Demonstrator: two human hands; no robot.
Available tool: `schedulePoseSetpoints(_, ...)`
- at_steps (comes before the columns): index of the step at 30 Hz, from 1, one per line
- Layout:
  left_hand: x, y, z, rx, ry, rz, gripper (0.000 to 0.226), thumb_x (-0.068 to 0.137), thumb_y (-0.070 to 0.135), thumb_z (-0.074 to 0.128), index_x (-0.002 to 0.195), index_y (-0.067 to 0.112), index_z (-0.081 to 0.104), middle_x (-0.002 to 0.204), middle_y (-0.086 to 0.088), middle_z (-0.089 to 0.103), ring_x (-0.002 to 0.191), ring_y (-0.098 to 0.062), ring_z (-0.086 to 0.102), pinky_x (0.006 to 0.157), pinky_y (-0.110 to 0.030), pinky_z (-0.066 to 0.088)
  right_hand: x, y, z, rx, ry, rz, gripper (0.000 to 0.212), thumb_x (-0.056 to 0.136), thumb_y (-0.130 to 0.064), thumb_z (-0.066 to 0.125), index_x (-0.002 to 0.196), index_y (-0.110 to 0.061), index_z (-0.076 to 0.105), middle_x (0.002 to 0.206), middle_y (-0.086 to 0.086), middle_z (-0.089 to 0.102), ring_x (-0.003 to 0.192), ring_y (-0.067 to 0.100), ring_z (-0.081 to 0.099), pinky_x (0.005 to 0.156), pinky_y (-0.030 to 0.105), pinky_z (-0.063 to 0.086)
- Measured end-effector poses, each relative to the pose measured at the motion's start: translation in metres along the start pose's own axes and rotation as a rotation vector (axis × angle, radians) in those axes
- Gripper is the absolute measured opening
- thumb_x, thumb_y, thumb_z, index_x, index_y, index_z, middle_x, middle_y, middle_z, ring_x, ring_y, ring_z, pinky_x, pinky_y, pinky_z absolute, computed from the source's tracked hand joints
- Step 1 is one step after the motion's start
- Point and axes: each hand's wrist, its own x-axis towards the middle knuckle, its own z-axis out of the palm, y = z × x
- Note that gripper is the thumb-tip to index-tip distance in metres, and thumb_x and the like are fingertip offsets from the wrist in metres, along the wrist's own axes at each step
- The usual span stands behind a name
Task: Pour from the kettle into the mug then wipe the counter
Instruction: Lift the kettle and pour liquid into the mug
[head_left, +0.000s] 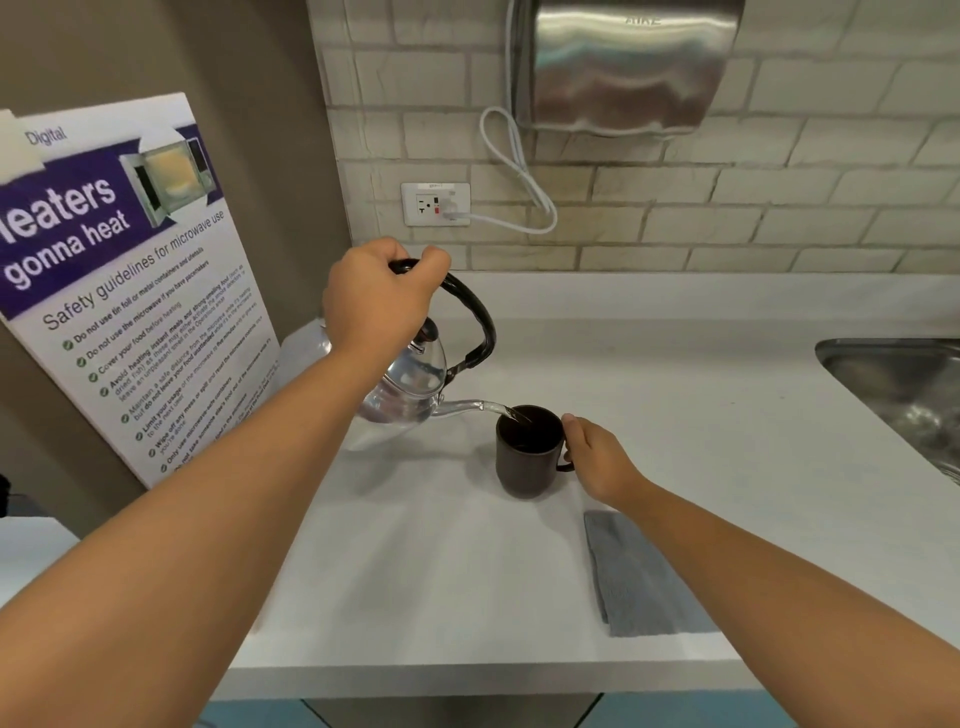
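My left hand (376, 299) grips the black handle of a shiny steel kettle (415, 382), held tilted above the white counter (415, 561). The kettle's thin spout reaches over the rim of a dark brown mug (524, 457), and a thin stream of water runs from the spout into the mug. The mug stands upright on the counter. My right hand (597, 460) holds the mug by its handle on the right side. A folded grey cloth (631, 577) lies flat on the counter just in front of the mug, partly under my right forearm.
A steel sink (904, 384) sits at the right edge. A microwave safety poster (130, 280) leans on the left wall. On the tiled back wall are a socket (435, 203) with a white cable and a steel hand dryer (623, 67). The counter's front edge runs along the bottom.
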Motion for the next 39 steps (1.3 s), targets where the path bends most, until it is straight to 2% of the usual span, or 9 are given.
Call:
schedulePoseSetpoints(4, 0.003, 0.001, 0.001, 0.029, 0.002, 0.0, 0.036, 0.069, 0.04, 0.059, 0.047, 0.02, 0.039, 0.04, 0.007, 0.036, 0.041, -0.01, 0.031, 0.045, -0.024, 0.028, -0.001, 0.0, 0.0, -0.031, -0.005, -0.017, 0.047, 0.101, -0.035, 0.022, 0.072, -0.006, 0.044, 0.077, 0.014, 0.054, 0.079, 0.028, 0.055, 0.071, 0.036, 0.04)
schedulePoseSetpoints(8, 0.004, 0.002, 0.003, 0.036, -0.014, -0.008, 0.035, 0.069, 0.042, 0.058, 0.047, 0.02, 0.042, 0.039, 0.007, 0.038, 0.036, -0.007, 0.036, 0.044, -0.022, 0.028, 0.0, -0.002, -0.001, -0.022, -0.013, -0.008, 0.052, 0.101, -0.035, 0.023, 0.079, 0.003, 0.052, 0.081, 0.016, 0.056, 0.079, 0.026, 0.054, 0.078, 0.041, 0.045)
schedulePoseSetpoints(13, 0.002, 0.002, 0.007, 0.03, -0.024, -0.009, 0.035, 0.07, 0.042, 0.059, 0.047, 0.02, 0.043, 0.034, 0.009, 0.039, 0.035, -0.002, 0.04, 0.044, -0.021, 0.027, 0.0, -0.001, -0.001, -0.037, -0.014, -0.021, 0.045, 0.101, -0.035, 0.023, 0.072, -0.007, 0.044, 0.077, 0.013, 0.053, 0.078, 0.025, 0.053, 0.075, 0.039, 0.043)
schedulePoseSetpoints(19, 0.002, -0.004, 0.01, -0.012, -0.027, -0.009, 0.038, 0.069, 0.039, 0.058, 0.045, 0.021, 0.035, 0.033, 0.011, 0.035, 0.036, -0.007, 0.031, 0.043, -0.023, 0.023, 0.001, 0.0, -0.001, -0.035, -0.021, -0.016, 0.045, 0.101, -0.035, 0.022, 0.072, -0.008, 0.043, 0.076, 0.011, 0.052, 0.077, 0.024, 0.053, 0.071, 0.035, 0.04)
schedulePoseSetpoints(23, 0.0, -0.014, 0.012, -0.086, -0.015, -0.04, 0.033, 0.069, 0.035, 0.058, 0.05, 0.015, 0.039, 0.042, 0.007, 0.03, 0.041, -0.007, 0.025, 0.046, -0.025, 0.025, 0.001, 0.0, -0.001, -0.017, -0.024, -0.008, 0.045, 0.101, -0.035, 0.023, 0.07, -0.009, 0.041, 0.074, 0.009, 0.05, 0.076, 0.023, 0.052, 0.069, 0.033, 0.039)
schedulePoseSetpoints(27, -0.002, -0.023, 0.011, -0.191, -0.019, -0.101, 0.038, 0.07, 0.032, 0.06, 0.045, 0.02, 0.034, 0.039, 0.009, 0.028, 0.043, -0.007, 0.025, 0.047, -0.025, 0.026, 0.001, 0.0, -0.002, 0.008, -0.027, -0.007, 0.044, 0.101, -0.035, 0.024, 0.071, -0.009, 0.041, 0.075, 0.01, 0.049, 0.076, 0.022, 0.05, 0.073, 0.035, 0.04)
schedulePoseSetpoints(31, -0.002, -0.032, 0.008, -0.263, -0.004, -0.19, 0.041, 0.068, 0.033, 0.06, 0.042, 0.021, 0.031, 0.036, 0.01, 0.025, 0.041, -0.007, 0.022, 0.04, -0.02, 0.025, 0.001, 0.0, -0.002, 0.009, -0.031, -0.01, 0.044, 0.101, -0.035, 0.024, 0.069, -0.01, 0.04, 0.071, 0.005, 0.048, 0.076, 0.022, 0.051, 0.078, 0.039, 0.046)
schedulePoseSetpoints(34, -0.001, -0.036, 0.008, -0.317, 0.01, -0.274, 0.043, 0.068, 0.033, 0.06, 0.041, 0.022, 0.029, 0.035, 0.011, 0.023, 0.038, -0.006, 0.021, 0.035, -0.017, 0.022, 0.002, 0.002, -0.003, 0.011, -0.037, -0.01, 0.044, 0.101, -0.035, 0.024, 0.067, -0.013, 0.04, 0.071, 0.004, 0.049, 0.075, 0.02, 0.053, 0.072, 0.032, 0.042)
schedulePoseSetpoints(39, 0.002, -0.043, 0.007, -0.343, 0.041, -0.418, 0.045, 0.071, 0.036, 0.059, 0.046, 0.024, 0.023, 0.04, 0.011, 0.02, 0.039, -0.008, 0.018, 0.033, -0.02, 0.017, 0.006, 0.003, -0.008, 0.041, -0.079, 0.015, 0.044, 0.1, -0.036, 0.028, 0.068, -0.012, 0.044, 0.073, 0.006, 0.053, 0.072, 0.018, 0.051, 0.073, 0.031, 0.04)
